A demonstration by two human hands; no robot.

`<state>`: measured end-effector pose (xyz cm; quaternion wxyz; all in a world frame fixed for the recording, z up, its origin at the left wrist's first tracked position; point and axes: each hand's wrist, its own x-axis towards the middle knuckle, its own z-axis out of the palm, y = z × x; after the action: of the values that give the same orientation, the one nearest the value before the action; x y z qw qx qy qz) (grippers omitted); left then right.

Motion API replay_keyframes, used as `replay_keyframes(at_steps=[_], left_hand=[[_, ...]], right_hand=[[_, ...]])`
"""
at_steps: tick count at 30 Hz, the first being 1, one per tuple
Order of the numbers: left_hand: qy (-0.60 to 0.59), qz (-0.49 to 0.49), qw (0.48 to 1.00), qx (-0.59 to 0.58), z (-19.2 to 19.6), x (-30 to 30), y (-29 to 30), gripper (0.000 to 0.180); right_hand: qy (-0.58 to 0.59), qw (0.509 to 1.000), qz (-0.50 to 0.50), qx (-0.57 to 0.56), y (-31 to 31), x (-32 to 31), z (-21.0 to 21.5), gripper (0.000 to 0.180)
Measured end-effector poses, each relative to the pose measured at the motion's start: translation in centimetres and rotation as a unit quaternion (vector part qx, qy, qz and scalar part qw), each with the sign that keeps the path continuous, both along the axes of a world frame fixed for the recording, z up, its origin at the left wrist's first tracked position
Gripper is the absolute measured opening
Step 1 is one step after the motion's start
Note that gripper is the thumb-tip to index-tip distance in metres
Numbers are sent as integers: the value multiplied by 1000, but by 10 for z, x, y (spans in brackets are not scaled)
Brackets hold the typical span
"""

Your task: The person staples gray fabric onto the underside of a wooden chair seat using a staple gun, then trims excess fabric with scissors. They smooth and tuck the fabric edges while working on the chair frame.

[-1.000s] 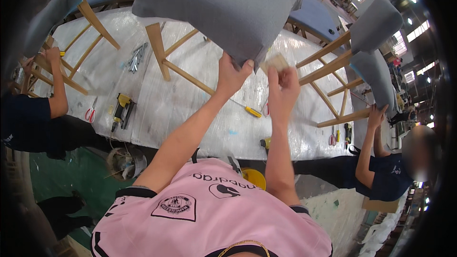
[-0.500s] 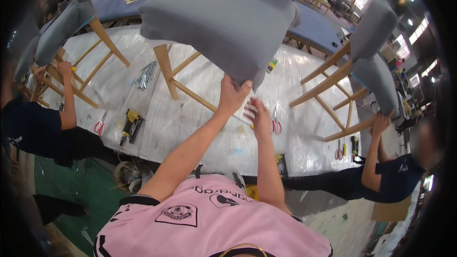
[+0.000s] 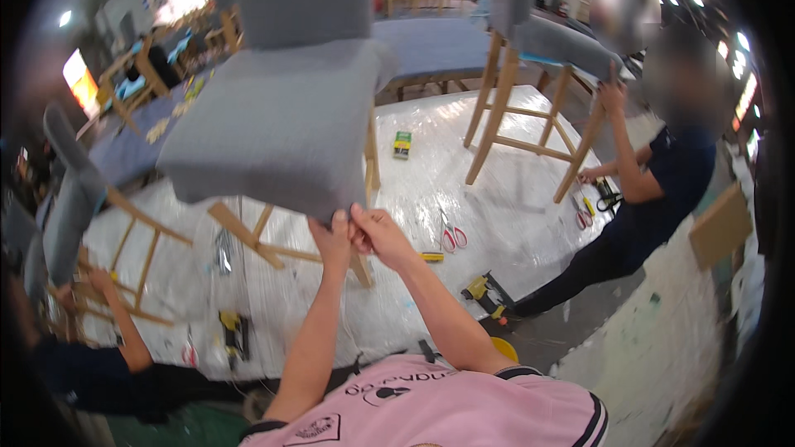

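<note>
A grey upholstered chair (image 3: 265, 116) with pale wooden legs stands on the plastic-covered table in front of me. My left hand (image 3: 331, 240) pinches the grey fabric at the near right corner of the seat's lower edge. Close against it, my right hand (image 3: 381, 236) is closed with thumb and fingers together at that same corner. The fabric edge between the two hands is mostly hidden by my fingers. A chair leg (image 3: 361, 269) shows just below my hands.
Red-handled scissors (image 3: 452, 237), a yellow cutter (image 3: 431, 257) and a yellow-black staple gun (image 3: 489, 294) lie to the right. A green-yellow box (image 3: 402, 145) sits farther back. Co-workers handle grey chairs at the right (image 3: 563, 41) and left (image 3: 70, 199). Another staple gun (image 3: 234, 335) lies left.
My right hand has come up to the seat corner and closed beside my left hand. The view has turned, so the chair appears farther left. The right co-worker's chair is now more upright in view.
</note>
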<state>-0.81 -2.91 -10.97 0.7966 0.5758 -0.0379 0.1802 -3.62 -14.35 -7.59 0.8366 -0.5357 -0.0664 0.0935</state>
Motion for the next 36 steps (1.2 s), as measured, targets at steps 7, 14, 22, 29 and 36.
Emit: replay_keyframes(at_steps=[7, 14, 22, 29, 36], left_hand=[[3, 12, 995, 94, 2, -6, 24, 52], [-211, 250, 883, 337, 128, 5, 148, 34], [-262, -37, 570, 778, 213, 23, 14, 60], [-250, -61, 553, 792, 215, 31, 0, 64], [-257, -86, 568, 777, 216, 58, 0, 73]], right_hand=[[-67, 984, 64, 152, 20, 14, -37, 64], [-114, 960, 121, 227, 32, 17, -49, 61], [-121, 992, 30, -12, 9, 9, -33, 64], [-153, 984, 74, 56, 12, 17, -39, 63], [-192, 975, 88, 65, 13, 20, -41, 64]])
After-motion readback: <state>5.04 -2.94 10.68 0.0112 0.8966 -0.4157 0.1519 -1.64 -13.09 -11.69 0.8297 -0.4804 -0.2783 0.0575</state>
